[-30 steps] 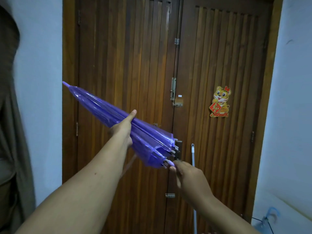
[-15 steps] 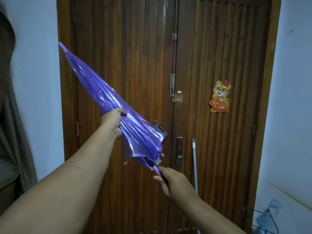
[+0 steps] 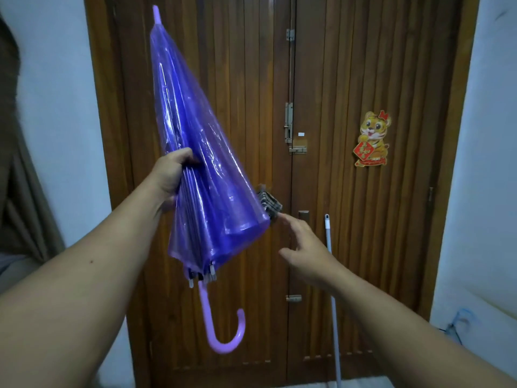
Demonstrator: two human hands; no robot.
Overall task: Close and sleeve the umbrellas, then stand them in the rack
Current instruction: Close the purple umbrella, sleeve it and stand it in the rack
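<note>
A closed, translucent purple umbrella [image 3: 195, 152] stands almost upright in the air before the door, tip up, its pale purple hooked handle [image 3: 221, 326] hanging below. My left hand [image 3: 172, 175] is shut around the folded canopy near its middle. My right hand [image 3: 305, 250] is open and holds nothing; its forefinger reaches toward the canopy's lower right edge, where a small dark checked strap [image 3: 270, 204] sticks out. A blue umbrella handle [image 3: 458, 320] shows low at the right edge, with thin dark wires by it.
A brown slatted double door [image 3: 349, 191] fills the background, with latches at its centre seam and a tiger sticker [image 3: 373, 138]. A light pole [image 3: 333, 289] leans against the door. White walls flank it; a brown curtain [image 3: 22, 191] hangs at left.
My left hand has swung the umbrella from a slant to nearly upright, tip up. My right hand has let go of the handle end and now reaches open toward the strap.
</note>
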